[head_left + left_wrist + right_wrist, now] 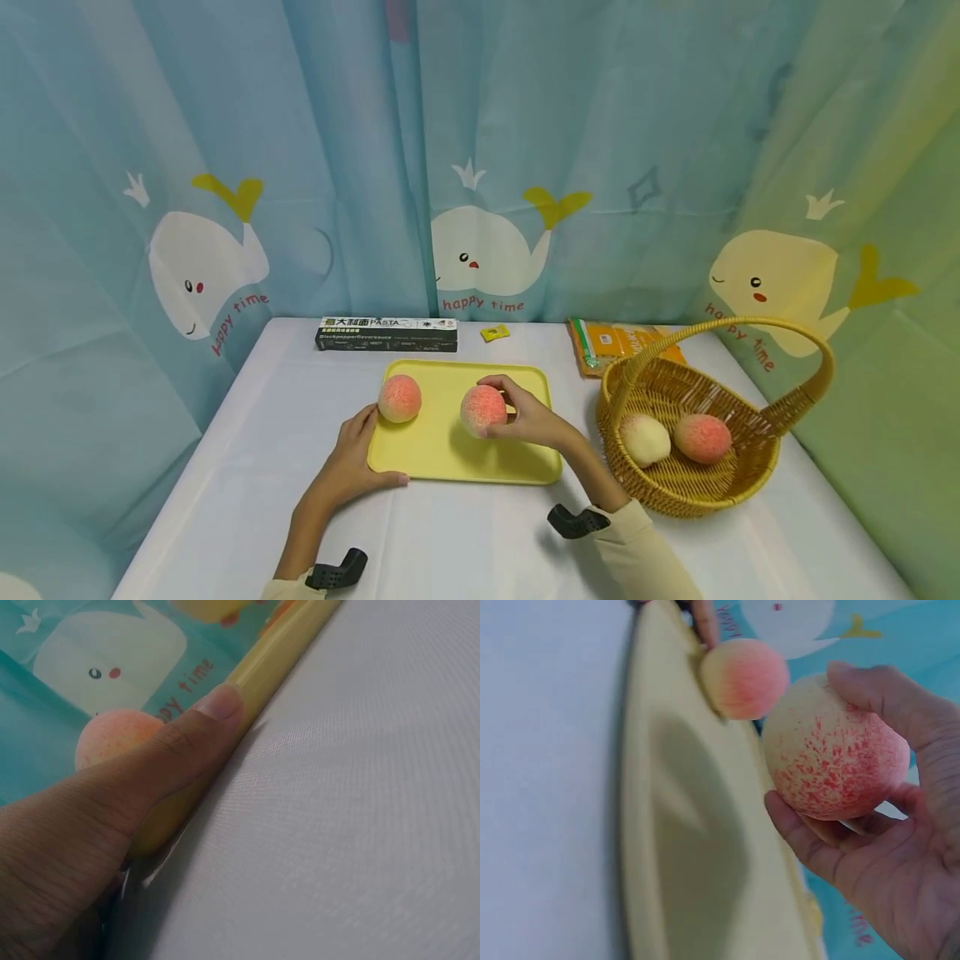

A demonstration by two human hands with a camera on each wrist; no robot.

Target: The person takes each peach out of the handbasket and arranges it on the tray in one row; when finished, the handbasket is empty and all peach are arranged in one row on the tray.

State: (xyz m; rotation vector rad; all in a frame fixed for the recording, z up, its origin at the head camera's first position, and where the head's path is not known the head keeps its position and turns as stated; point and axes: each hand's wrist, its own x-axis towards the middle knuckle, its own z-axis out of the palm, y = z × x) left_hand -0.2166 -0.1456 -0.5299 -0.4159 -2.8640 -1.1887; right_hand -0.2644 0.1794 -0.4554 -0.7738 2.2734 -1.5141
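A yellow tray (442,462) lies on the table, and my left hand (352,458) holds its near left corner, fingers along the left side and thumb on the front rim. One pink-and-cream peach (400,398) sits in the tray's left end, close to the left fingertips. My right hand (528,417) grips a second peach (832,750) between thumb and fingers, above the tray, whose floor shows a shadow in the right wrist view. To the right stands a wicker basket (675,500) with a tall handle; inside lie a pale peach (645,440) and a pinker peach (702,438).
Along the table's back edge are a dark pasta box (386,335), a small yellow packet (495,332) and an orange-and-green bag (600,342), partly behind the basket. A blue curtain (360,167) with whale prints hangs behind the white table (262,433).
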